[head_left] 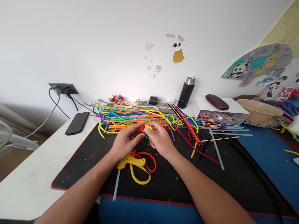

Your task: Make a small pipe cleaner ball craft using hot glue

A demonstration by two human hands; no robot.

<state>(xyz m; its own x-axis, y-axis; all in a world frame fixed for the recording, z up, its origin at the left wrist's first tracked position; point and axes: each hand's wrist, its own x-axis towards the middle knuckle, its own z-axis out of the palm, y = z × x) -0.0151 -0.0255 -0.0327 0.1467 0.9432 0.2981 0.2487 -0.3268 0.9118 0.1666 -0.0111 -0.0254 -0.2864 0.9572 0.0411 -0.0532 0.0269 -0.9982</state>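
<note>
My left hand (129, 139) and my right hand (160, 140) meet above the black mat. Between their fingertips is a small coiled piece of pipe cleaner, with a red part (142, 128) at the left hand and a yellow part (149, 127) at the right; my fingers hide much of it. Just below lie a yellow glue gun (132, 161) with a clear glue stick (116, 185) in it, and scissors with red and yellow handles (140, 183). Right behind my hands spreads a heap of colourful pipe cleaners (123, 116).
A black phone (77, 123) lies on the white table at left. Along the wall stand a dark thermos (186, 93), a white box (198, 107) topped by a maroon case (217, 102), and a beige bowl (259, 107). Loose glue sticks (217, 149) lie at right.
</note>
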